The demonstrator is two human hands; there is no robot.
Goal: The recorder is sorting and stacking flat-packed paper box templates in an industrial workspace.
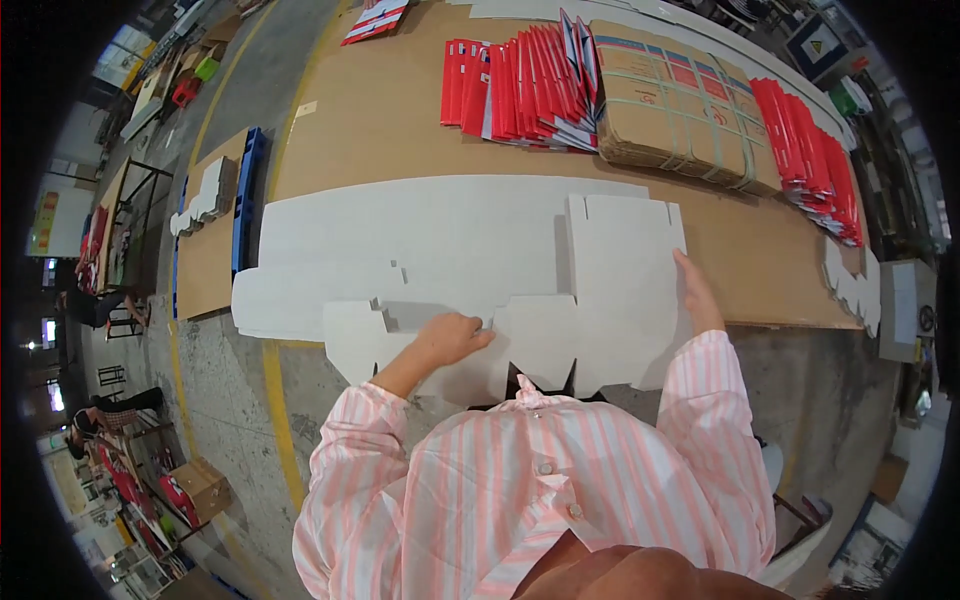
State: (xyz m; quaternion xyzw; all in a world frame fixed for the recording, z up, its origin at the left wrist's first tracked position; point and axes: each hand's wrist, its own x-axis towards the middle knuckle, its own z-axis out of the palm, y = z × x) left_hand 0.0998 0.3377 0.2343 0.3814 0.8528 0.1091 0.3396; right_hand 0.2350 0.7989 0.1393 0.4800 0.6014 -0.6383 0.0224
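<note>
A white die-cut cardboard blank (625, 260) with notches and tabs lies in front of me, its near edge close to my body. My left hand (455, 340) is closed at its notched middle part, fingers curled at the cut edge. My right hand (698, 292) holds the blank's right edge, fingers stretched along it and partly hidden. Beneath the blank is a larger white cardboard sheet (330, 230) with a curved outline and small cut slots. It rests on the brown cardboard table surface (370, 130).
Behind are red-and-white folded packs (525, 85), a strapped bundle of brown cartons (670, 105) and more red packs (810, 150). White cut pieces (850, 280) lie far right. On the left stands a blue pallet (247, 195); people sit beyond the yellow floor line (280, 410).
</note>
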